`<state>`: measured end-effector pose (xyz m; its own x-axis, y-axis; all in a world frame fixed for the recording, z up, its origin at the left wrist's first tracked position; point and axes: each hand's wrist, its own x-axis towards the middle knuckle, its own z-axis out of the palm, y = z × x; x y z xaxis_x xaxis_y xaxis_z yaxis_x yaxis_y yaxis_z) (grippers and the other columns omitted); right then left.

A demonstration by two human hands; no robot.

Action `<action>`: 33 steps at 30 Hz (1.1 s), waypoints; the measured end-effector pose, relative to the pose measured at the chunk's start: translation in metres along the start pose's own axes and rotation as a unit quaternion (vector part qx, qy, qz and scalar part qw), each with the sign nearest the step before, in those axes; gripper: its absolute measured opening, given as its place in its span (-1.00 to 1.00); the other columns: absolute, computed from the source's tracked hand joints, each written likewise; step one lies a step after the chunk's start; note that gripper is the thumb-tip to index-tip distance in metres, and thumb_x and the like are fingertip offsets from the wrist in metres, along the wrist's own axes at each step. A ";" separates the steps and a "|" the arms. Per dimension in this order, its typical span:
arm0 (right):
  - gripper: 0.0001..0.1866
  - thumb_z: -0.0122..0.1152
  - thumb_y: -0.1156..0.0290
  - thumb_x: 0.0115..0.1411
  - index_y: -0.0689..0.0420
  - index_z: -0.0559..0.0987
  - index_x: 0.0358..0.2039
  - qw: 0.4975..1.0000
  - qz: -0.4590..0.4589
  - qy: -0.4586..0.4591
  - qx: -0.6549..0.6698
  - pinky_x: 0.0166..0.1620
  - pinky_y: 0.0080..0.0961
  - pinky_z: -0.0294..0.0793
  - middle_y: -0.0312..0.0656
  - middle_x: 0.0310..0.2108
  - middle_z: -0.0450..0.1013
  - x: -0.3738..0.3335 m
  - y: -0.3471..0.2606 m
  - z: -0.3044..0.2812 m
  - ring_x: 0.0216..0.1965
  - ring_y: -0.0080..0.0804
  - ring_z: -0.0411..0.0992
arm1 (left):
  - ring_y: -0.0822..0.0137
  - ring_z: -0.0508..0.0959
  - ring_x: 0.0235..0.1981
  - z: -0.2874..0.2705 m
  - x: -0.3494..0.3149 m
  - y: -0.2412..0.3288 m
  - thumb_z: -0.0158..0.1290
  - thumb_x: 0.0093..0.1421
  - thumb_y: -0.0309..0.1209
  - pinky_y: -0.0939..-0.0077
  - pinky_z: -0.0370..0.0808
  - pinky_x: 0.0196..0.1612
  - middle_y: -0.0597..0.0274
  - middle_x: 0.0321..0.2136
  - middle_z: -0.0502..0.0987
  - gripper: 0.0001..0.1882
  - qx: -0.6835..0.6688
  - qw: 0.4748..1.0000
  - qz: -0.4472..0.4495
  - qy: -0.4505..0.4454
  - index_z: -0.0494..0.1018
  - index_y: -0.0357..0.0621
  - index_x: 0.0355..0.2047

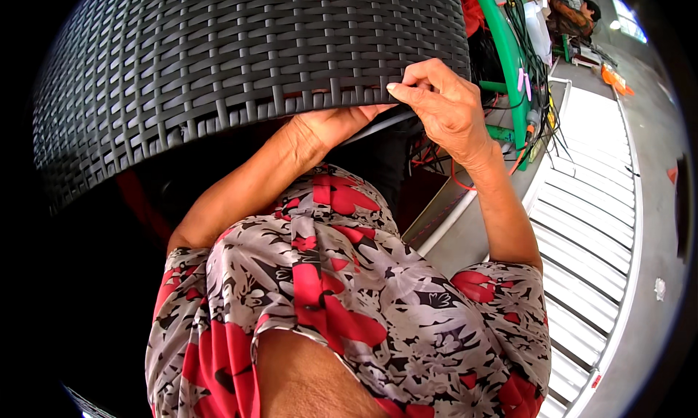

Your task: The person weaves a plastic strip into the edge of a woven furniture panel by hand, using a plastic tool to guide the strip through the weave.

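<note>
A large dark grey wicker piece (240,47), woven from flat strips, fills the upper left and curves down to a bound rim. At the right part of that rim, my right hand (447,105) is closed, thumb and forefinger pinched at the wicker edge. Whether a loose strand is between those fingertips is hidden. My left hand (338,123) reaches up beneath the rim, its visible fingers stretched toward the right hand along the underside. Part of that hand is covered by the wicker. A reddish-brown strip shows through a narrow gap in the weave above it.
Right of the wicker stands a green metal frame (509,62) hung with black and orange cables. A conveyor of white rollers (582,229) runs along the right side. Beyond it lies grey floor (658,222) with an orange item (616,78). Another person (574,18) is far back.
</note>
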<state>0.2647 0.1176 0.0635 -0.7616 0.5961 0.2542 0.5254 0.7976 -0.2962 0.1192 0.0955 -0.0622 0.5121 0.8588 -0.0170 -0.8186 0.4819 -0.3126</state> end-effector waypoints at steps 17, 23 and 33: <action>-0.88 0.18 0.51 0.16 0.23 0.59 -0.28 0.913 0.369 -0.091 0.146 -0.55 -0.78 0.32 -0.33 -0.57 0.45 0.029 -0.044 -0.009 -0.60 -0.71 0.36 | 0.02 0.36 0.13 0.000 -0.034 0.032 -0.15 0.22 0.06 -0.14 0.21 0.20 0.02 0.12 0.34 -0.36 0.124 0.991 -0.007 -0.043 0.25 -0.16 0.15; -0.87 0.16 0.53 0.10 0.26 0.59 -0.33 0.889 0.404 -0.069 0.205 -0.51 -0.68 0.37 -0.23 -0.60 0.46 0.032 -0.049 -0.012 -0.62 -0.61 0.38 | 0.01 0.35 0.12 -0.010 -0.031 0.025 -0.19 0.22 0.09 -0.20 0.18 0.19 0.03 0.13 0.32 -0.36 0.055 0.989 -0.017 -0.134 0.27 -0.10 0.14; -0.84 0.18 0.50 0.11 0.33 0.60 -0.35 0.927 0.316 -0.192 0.071 -0.53 -0.69 0.34 -0.29 -0.64 0.45 0.046 -0.046 -0.023 -0.60 -0.68 0.37 | 0.13 0.46 -0.04 0.002 -0.034 0.021 -0.13 0.23 0.03 -0.23 0.27 0.12 0.12 -0.05 0.47 -0.49 0.082 0.996 0.010 -0.038 0.40 -0.09 -0.02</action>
<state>0.2142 0.1105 0.1099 -0.4125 0.8415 -0.3489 0.8780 0.2651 -0.3986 0.0843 0.0770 -0.0665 0.4789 0.8763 0.0517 -0.8632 0.4808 -0.1542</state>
